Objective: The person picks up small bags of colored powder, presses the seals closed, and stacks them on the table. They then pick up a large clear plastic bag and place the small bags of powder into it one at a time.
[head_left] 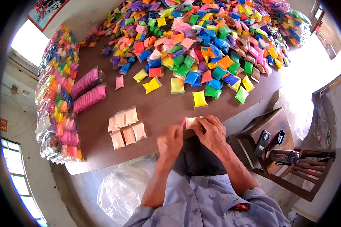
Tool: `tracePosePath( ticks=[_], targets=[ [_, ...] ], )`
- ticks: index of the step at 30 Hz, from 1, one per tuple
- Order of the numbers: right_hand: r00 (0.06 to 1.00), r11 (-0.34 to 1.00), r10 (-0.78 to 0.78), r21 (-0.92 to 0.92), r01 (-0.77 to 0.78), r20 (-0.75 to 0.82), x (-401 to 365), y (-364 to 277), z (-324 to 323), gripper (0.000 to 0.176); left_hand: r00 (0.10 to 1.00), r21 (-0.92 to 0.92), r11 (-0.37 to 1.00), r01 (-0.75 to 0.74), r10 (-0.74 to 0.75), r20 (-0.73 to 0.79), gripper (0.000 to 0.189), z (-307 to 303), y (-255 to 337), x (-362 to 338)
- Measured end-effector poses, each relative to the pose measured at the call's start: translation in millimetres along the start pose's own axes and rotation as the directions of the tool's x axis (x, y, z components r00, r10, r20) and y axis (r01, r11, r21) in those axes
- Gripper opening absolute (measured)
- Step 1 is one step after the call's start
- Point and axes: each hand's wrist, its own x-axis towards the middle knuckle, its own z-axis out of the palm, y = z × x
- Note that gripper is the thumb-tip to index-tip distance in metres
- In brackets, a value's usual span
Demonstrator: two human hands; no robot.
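Note:
At the table's near edge, my right hand [211, 132] pinches a small clear packet of pale pink filling [190, 122] by its right side. My left hand [171, 142] is closed just left of that packet. A narrow bright pink thing [183, 122] shows at its fingertips, against the packet's left edge; its kind is too small to tell. Further left, several peach packets lie in two short rows, a back row [120, 118] and a front row [129, 135].
A large heap of colourful packets [201, 41] covers the table's far side. Bundled packets [60, 109] line the left edge, with two pink stacks [89, 99] beside them. On the right stands a wooden chair [307, 170] with a flask [285, 156]. Clear plastic [121, 189] hangs below the table.

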Motion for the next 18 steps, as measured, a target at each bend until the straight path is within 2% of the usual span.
tracePosePath(
  ticks=[1, 3, 5, 10, 12, 13, 15, 17, 18],
  targets=[
    [1.000, 1.000, -0.012, -0.002, 0.012, -0.019, -0.6, 1.2, 1.2, 0.026, 0.999, -0.057, 0.998, -0.039, 0.039, 0.008, 0.008, 2.7, 5.3, -1.7],
    [0.999, 1.000, -0.025, -0.006, 0.025, -0.038, -0.7, 1.2, 1.7, 0.026, 0.998, -0.008, 0.999, -0.047, 0.047, 0.046, 0.009, 7.1, 4.3, -5.7],
    [0.999, 1.000, -0.007, 0.002, 0.007, -0.032, -0.5, -0.7, -0.3, 0.027, 1.000, 0.076, 0.997, 0.018, -0.020, 0.024, 0.010, 8.4, -2.0, -5.9],
    [1.000, 1.000, 0.020, -0.004, -0.020, 0.002, 0.5, -3.7, -1.2, 0.026, 0.999, 0.086, 0.996, 0.040, -0.039, -0.014, 0.009, -14.2, -6.6, 0.0],
    [1.000, 1.000, 0.012, 0.001, -0.012, 0.009, -2.0, -4.8, 0.0, 0.026, 0.999, -0.011, 0.999, 0.032, -0.033, -0.040, 0.006, -32.4, -3.0, -5.1],
    [1.000, 1.000, 0.007, -0.026, -0.007, 0.011, -2.5, -7.1, -2.4, 0.026, 0.998, 0.000, 0.999, 0.040, -0.040, -0.049, 0.006, -38.8, -6.7, -9.6],
    [1.000, 0.999, -0.009, -0.040, 0.010, 0.022, -2.4, -13.2, -4.2, 0.027, 0.976, 0.031, 0.998, 0.048, -0.040, -0.212, 0.003, -55.0, -16.5, -19.1],
    [0.999, 0.997, -0.034, -0.067, 0.036, 0.031, -3.6, -18.2, -3.7, 0.028, 0.964, 0.061, 0.993, 0.098, -0.080, -0.255, 0.005, -81.3, -34.1, -24.0],
    [0.998, 0.998, -0.035, -0.059, 0.038, 0.049, -5.1, -17.8, -0.2, 0.034, 0.931, 0.049, 0.987, 0.150, -0.125, -0.342, 0.006, -94.2, -46.5, -25.6]
  ],
)
